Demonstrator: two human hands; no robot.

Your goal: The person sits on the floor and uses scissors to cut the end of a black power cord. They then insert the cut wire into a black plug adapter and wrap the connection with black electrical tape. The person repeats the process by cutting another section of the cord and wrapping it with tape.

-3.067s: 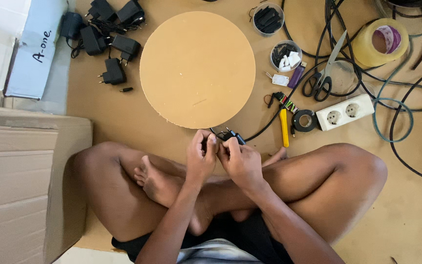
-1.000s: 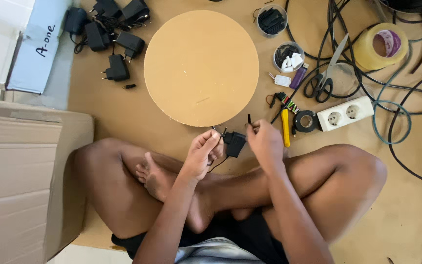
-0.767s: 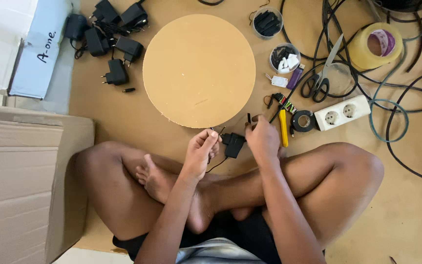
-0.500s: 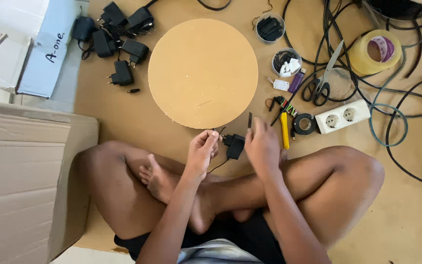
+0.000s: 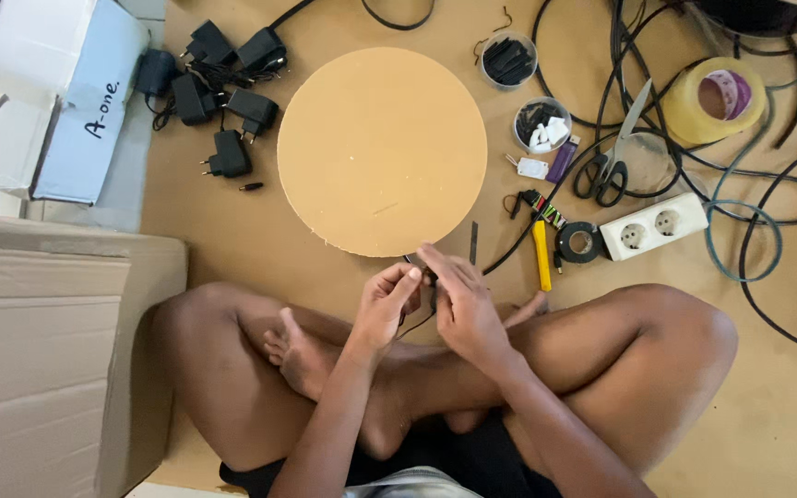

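Holding: left hand [image 5: 387,304] and right hand [image 5: 458,300] pinch a small black part [image 5: 429,277], perhaps an adapter.
Hidden: its body, behind fingers.
Nearby: round board [image 5: 382,150].

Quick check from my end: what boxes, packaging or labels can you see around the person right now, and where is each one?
Large cardboard box: left of the knee, plain brown, closed.
Flat carton: top left, pale blue-white, handwritten marking on its side.
Small tag: right of the round board, white, rectangular.
No screens or signs.
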